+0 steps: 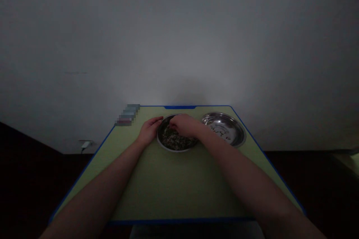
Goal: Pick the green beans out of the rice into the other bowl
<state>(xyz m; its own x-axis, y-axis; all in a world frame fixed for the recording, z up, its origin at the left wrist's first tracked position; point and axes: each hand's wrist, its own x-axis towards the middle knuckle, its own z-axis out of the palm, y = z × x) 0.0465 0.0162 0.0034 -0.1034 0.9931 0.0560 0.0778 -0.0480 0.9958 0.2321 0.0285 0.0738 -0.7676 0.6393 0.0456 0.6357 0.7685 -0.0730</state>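
A round metal bowl (177,151) stands near the middle of the table's far half, filled with a mix of small dark and light grains or beans (176,141). At its left side, my left hand (149,130) holds the rim, fingers along the outer edge. My right hand (183,124) reaches in over the bowl from the right. Its fingers are bent together in a pinch just above the mix, and whatever is between them is hidden. A second, shiny metal bowl (238,132) is to the right, with several small dark and reddish pieces scattered on its bottom, partly behind my right forearm.
The bowls stand on a yellow-green table (174,186) with a blue edge, against a pale wall (179,44). A blurred, pixelated patch (128,115) covers the table's far left corner. A white plug (85,144) is low on the wall at left.
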